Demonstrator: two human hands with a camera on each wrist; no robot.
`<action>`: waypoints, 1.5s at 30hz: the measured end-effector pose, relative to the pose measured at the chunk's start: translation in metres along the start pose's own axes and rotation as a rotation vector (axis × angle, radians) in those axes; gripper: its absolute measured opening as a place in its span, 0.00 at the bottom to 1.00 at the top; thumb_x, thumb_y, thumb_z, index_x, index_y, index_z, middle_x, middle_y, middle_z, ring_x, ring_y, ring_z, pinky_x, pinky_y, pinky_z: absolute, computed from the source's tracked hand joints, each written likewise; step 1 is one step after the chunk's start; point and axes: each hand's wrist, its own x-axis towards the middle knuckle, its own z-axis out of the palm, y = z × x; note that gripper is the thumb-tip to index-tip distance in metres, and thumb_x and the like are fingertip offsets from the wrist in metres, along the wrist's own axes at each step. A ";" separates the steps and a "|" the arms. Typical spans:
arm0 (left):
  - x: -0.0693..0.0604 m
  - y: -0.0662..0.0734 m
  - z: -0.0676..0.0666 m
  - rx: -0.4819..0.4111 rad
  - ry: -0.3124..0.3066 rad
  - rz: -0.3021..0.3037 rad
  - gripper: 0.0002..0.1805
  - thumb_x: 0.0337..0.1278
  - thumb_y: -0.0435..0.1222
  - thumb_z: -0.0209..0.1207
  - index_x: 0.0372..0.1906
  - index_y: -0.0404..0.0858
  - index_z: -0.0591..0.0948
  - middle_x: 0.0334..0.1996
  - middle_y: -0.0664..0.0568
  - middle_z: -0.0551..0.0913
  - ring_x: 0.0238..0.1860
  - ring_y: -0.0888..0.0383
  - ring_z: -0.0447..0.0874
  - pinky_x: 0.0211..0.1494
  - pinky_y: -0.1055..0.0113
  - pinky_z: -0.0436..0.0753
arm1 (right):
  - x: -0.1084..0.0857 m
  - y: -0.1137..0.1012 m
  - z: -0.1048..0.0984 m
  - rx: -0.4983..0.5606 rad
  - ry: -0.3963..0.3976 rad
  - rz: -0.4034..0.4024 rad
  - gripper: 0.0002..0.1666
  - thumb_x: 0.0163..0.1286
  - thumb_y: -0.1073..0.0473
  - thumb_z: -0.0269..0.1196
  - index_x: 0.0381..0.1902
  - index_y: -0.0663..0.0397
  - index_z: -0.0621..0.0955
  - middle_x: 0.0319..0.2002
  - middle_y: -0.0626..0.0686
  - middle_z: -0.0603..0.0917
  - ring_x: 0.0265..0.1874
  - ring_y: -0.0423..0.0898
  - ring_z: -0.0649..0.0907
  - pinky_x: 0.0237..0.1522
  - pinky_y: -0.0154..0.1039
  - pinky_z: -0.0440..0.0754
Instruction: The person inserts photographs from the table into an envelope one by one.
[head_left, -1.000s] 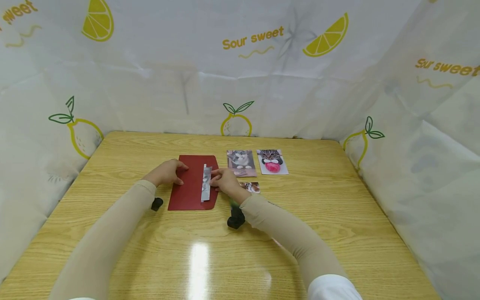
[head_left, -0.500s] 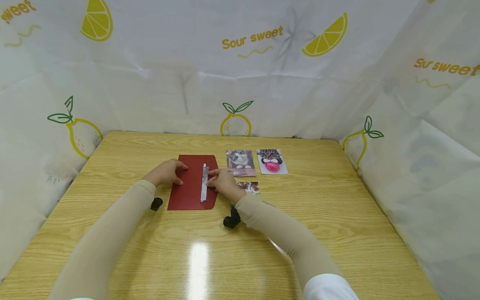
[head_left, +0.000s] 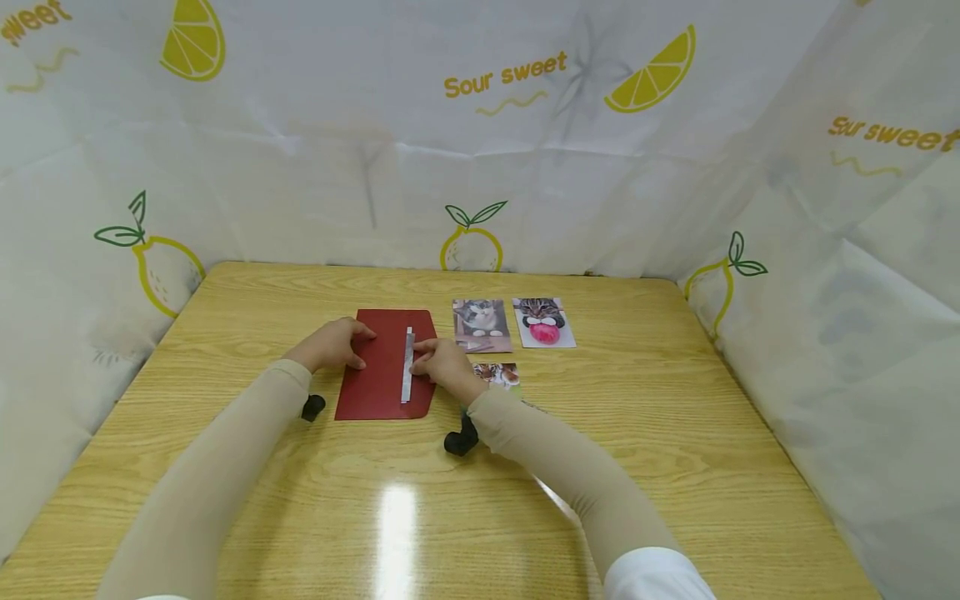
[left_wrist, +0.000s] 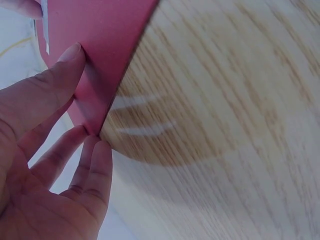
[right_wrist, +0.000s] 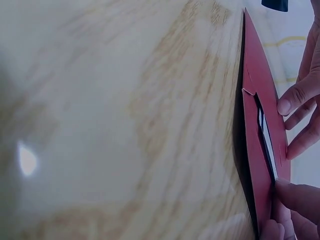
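Note:
A red envelope (head_left: 375,392) lies flat on the table, its flap side to the right. Along its opening shows a narrow pale strip of a picture card (head_left: 407,385); the rest of the card is hidden inside. My right hand (head_left: 450,368) pinches the card's right edge; in the right wrist view its thumb presses by the slot beside the white card edge (right_wrist: 268,145). My left hand (head_left: 332,344) grips the envelope's left side, and in the left wrist view its thumb lies on the red surface (left_wrist: 110,35) with the other fingers at the edge.
To the right of the envelope lie a kitten picture (head_left: 482,325), a picture of a cat with a pink ball (head_left: 544,323), and a tiger picture (head_left: 501,375) partly covered by my right arm. A lemon-print sheet hangs behind the wooden table (head_left: 637,433).
My right hand has moved slightly left, and the card with it, so a narrower strip shows outside the envelope. More of the tiger picture is uncovered. My left hand stays in place.

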 end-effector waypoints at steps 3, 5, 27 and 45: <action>0.000 0.000 0.000 -0.009 0.000 -0.004 0.30 0.55 0.30 0.65 0.64 0.30 0.72 0.65 0.33 0.69 0.67 0.38 0.65 0.68 0.48 0.70 | 0.000 -0.001 -0.001 0.016 -0.005 0.006 0.25 0.62 0.63 0.68 0.58 0.49 0.81 0.30 0.50 0.86 0.26 0.42 0.80 0.27 0.31 0.76; 0.000 0.000 0.000 -0.011 -0.002 -0.003 0.30 0.55 0.30 0.65 0.64 0.30 0.72 0.65 0.33 0.69 0.67 0.38 0.65 0.68 0.47 0.70 | -0.001 -0.001 -0.001 0.030 -0.011 0.009 0.26 0.61 0.64 0.68 0.59 0.49 0.81 0.30 0.51 0.86 0.28 0.42 0.81 0.28 0.32 0.76; 0.001 -0.003 0.001 -0.011 0.000 0.010 0.30 0.55 0.30 0.66 0.64 0.30 0.73 0.64 0.34 0.70 0.66 0.38 0.66 0.68 0.47 0.70 | -0.003 -0.003 -0.002 0.070 -0.040 0.005 0.29 0.59 0.68 0.69 0.60 0.51 0.80 0.29 0.51 0.85 0.27 0.42 0.80 0.25 0.31 0.73; 0.002 -0.003 0.001 -0.003 0.008 0.011 0.30 0.54 0.29 0.66 0.64 0.29 0.73 0.64 0.33 0.70 0.66 0.37 0.65 0.67 0.47 0.71 | 0.006 -0.003 -0.020 0.288 -0.094 0.057 0.29 0.64 0.66 0.65 0.64 0.56 0.75 0.47 0.60 0.85 0.36 0.44 0.83 0.36 0.37 0.84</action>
